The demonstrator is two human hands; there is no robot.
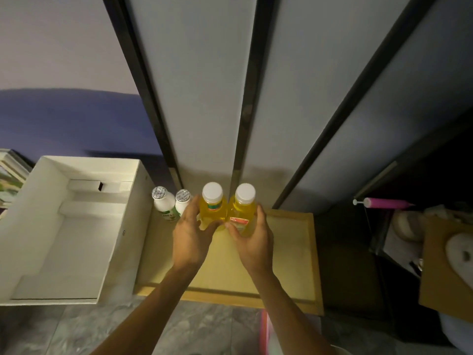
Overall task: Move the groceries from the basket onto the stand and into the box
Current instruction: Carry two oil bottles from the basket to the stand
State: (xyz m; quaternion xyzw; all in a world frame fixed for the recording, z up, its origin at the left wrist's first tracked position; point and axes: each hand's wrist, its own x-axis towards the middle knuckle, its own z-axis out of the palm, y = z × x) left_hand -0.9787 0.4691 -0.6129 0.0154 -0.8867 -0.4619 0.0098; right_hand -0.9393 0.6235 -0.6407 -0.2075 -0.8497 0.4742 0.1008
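Note:
Two yellow bottles with white caps stand upright side by side at the back of the wooden stand (289,254). My left hand (190,234) grips the left yellow bottle (212,211). My right hand (252,237) grips the right yellow bottle (243,213), which carries a red label. Two small white bottles (170,204) with foil tops stand just left of them on the stand. The white box (120,242) lies open to the left, with nothing loose inside. A pink edge of the basket (265,331) shows at the bottom.
Tall grey panels with black frames rise behind the stand. A dark shelf at right holds a pink pump (384,203), and a brown cardboard piece (445,267) lies below it. Books (10,175) sit at far left. Grey tiled floor is below.

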